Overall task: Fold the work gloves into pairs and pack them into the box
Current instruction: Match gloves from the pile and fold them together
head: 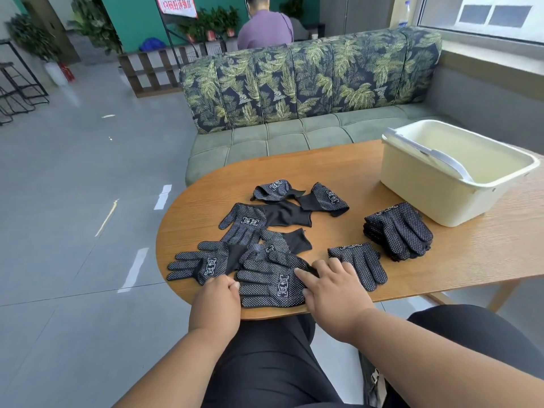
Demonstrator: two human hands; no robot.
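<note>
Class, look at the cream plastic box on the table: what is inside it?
Inside the cream box only its bare pale floor and a grey handle lying across the opening show. No gloves are visible in it. The near wall hides the part of the floor closest to the camera.

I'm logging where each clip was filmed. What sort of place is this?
Probably a cafe or lounge-style seating area, not a workshop: a leaf-print sofa faces the wooden table, potted plants line a partition, and bar stools stand at left.
</note>
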